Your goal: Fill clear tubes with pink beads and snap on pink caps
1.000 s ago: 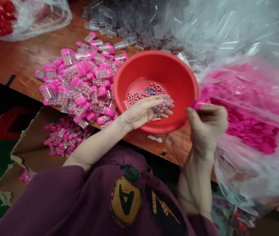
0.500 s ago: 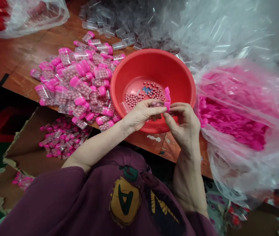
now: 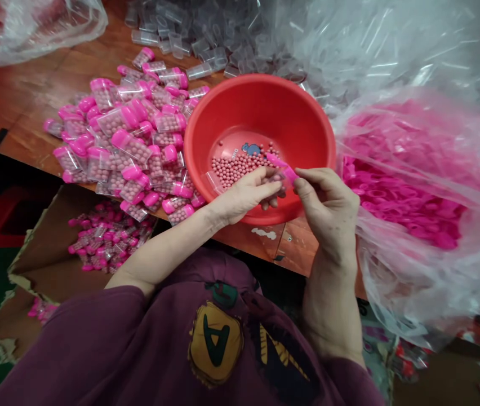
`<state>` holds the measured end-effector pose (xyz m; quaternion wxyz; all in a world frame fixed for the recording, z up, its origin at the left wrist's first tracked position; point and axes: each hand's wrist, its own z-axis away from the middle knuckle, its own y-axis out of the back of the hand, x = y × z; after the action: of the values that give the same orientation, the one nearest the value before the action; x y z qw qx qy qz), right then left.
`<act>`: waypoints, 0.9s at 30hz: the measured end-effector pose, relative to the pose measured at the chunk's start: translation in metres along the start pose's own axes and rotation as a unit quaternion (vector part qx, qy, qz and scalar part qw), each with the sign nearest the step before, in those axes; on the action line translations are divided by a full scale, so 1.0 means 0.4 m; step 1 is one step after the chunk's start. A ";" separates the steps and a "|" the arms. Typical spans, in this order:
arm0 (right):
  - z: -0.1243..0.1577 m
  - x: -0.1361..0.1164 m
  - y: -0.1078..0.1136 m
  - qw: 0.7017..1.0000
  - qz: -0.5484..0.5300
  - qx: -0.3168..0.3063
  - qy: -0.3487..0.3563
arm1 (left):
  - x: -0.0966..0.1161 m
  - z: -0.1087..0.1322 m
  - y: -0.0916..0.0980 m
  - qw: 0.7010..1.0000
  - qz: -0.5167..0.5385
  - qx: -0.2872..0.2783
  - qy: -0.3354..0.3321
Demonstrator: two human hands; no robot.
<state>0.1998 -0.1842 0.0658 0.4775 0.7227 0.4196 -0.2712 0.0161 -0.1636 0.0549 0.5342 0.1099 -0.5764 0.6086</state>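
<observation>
Over the five o'clock side of the red bowl (image 3: pixel 303 121), we bring a pink cap (image 3: pixel 289 173) and a clear container (image 3: pixel 278 177) together. A second ago our right hand (image 3: pixel 328 211) was off at four o'clock, near the bag of pink caps (image 3: pixel 409 192); half a second ago it had the cap at the container's end with the flap standing up towards twelve. Now the flap leans towards ten o'clock, above the loose beads (image 3: pixel 235 169). Our left hand (image 3: pixel 246 194) keeps its place, curled closed around the container with the thumb on top. Our right hand is drawn in to a pinch, thumb and fingertips at the cap's three o'clock side.

The container is see-through, and pink beads show inside between our fingers, which cover much of it. The cap is bright, glossy pink with a long flap. We cannot tell whether it is fully seated. At nine o'clock from the bowl, the pile of capped containers (image 3: pixel 125 141) lies much as it did.
</observation>
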 end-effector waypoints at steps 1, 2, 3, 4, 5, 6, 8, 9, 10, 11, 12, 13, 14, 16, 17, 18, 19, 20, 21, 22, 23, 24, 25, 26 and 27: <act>0.000 0.000 0.000 1.000 0.001 -0.001 -0.001 | -0.001 -0.001 0.001 1.000 0.001 -0.004 -0.002; 0.001 0.001 -0.002 1.000 0.001 -0.003 -0.002 | -0.002 -0.001 0.002 1.000 0.002 -0.006 -0.003; 0.002 0.002 -0.004 1.000 0.002 -0.005 -0.002 | -0.003 -0.001 0.002 1.000 0.002 -0.005 -0.004; 0.003 0.003 -0.008 1.000 0.005 -0.007 0.000 | -0.003 -0.001 0.000 1.000 0.001 0.000 -0.006; 0.005 0.004 -0.012 1.000 0.010 -0.006 0.006 | -0.003 -0.001 -0.002 1.000 -0.001 0.008 -0.010; 0.007 0.004 -0.017 1.000 0.018 -0.004 0.015 | -0.002 -0.001 -0.005 1.000 -0.002 0.018 -0.014; 0.014 0.005 -0.030 0.999 0.042 0.001 0.033 | 0.001 -0.002 -0.013 0.999 0.001 0.040 -0.022; 0.019 0.005 -0.038 0.998 0.055 0.006 0.041 | 0.003 -0.003 -0.017 0.998 0.006 0.049 -0.025; 0.026 0.006 -0.047 0.996 0.069 0.011 0.048 | 0.005 -0.004 -0.022 0.998 0.012 0.058 -0.027; 0.034 0.008 -0.058 0.995 0.083 0.019 0.053 | 0.006 -0.006 -0.027 0.997 0.019 0.067 -0.026; 0.043 0.011 -0.069 0.993 0.098 0.030 0.056 | 0.007 -0.008 -0.031 0.997 0.023 0.074 -0.022; 0.051 0.014 -0.079 0.991 0.110 0.044 0.059 | 0.008 -0.009 -0.034 0.996 0.026 0.082 -0.015; 0.059 0.017 -0.089 0.989 0.121 0.058 0.061 | 0.008 -0.009 -0.036 0.995 0.026 0.091 -0.006; 0.069 0.024 -0.099 0.987 0.125 0.080 0.056 | 0.009 -0.008 -0.037 0.994 0.021 0.104 0.010; 0.071 0.028 -0.098 0.989 0.112 0.085 0.049 | 0.011 -0.007 -0.036 0.994 0.017 0.103 0.014; 0.071 0.031 -0.094 0.992 0.088 0.086 0.036 | 0.013 -0.005 -0.034 0.995 0.011 0.097 0.016; 0.069 0.034 -0.086 0.995 0.056 0.081 0.018 | 0.016 -0.004 -0.031 0.996 0.003 0.086 0.017; 0.066 0.037 -0.077 0.997 0.018 0.072 -0.004 | 0.020 -0.003 -0.029 0.997 -0.008 0.070 0.017; 0.063 0.038 -0.068 0.997 -0.020 0.063 -0.027 | 0.025 -0.003 -0.027 0.998 -0.020 0.054 0.015; 0.060 0.038 -0.060 0.996 -0.052 0.055 -0.046 | 0.029 -0.003 -0.026 0.999 -0.033 0.042 0.012; 0.058 0.037 -0.056 0.994 -0.070 0.052 -0.059 | 0.033 -0.004 -0.027 0.998 -0.044 0.036 0.009; 0.057 0.034 -0.056 0.994 -0.071 0.055 -0.064 | 0.036 -0.005 -0.028 0.998 -0.052 0.036 0.004; 0.059 0.031 -0.061 0.995 -0.055 0.063 -0.060 | 0.039 -0.007 -0.031 0.998 -0.056 0.041 -0.001; 0.062 0.027 -0.068 0.996 -0.027 0.074 -0.050 | 0.040 -0.008 -0.034 0.997 -0.057 0.050 -0.003; 0.067 0.023 -0.078 0.996 0.006 0.085 -0.036 | 0.040 -0.009 -0.037 0.997 -0.055 0.060 -0.002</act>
<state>0.1777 -0.1995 0.0337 0.4311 0.7530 0.3731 -0.3286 0.0227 -0.1556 0.0743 0.5581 0.1749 -0.5327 0.6117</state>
